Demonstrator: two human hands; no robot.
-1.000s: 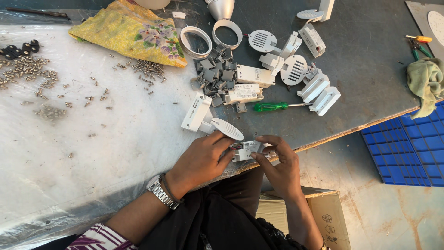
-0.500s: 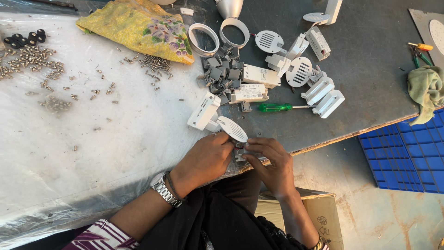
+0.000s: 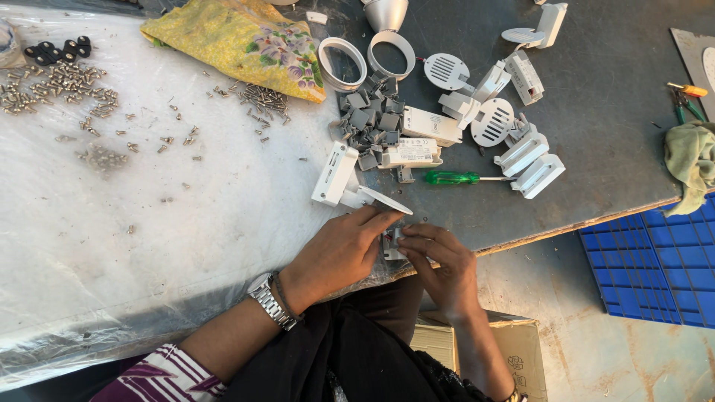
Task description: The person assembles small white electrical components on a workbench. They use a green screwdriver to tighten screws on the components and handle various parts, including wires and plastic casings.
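A grey counter (image 3: 611,82), its nine o'clock half under clear plastic sheeting (image 3: 149,246), carries a yellow floral cloth (image 3: 238,41) at eleven o'clock and loose screws (image 3: 56,85) scattered toward ten. Two white rings (image 3: 342,63) sit at twelve o'clock above a heap of small grey clips (image 3: 369,123). A green-handled screwdriver (image 3: 452,177) lies near centre beside white plastic housings (image 3: 529,164). A green rag (image 3: 689,160) and blue crate (image 3: 655,260) sit at three o'clock.
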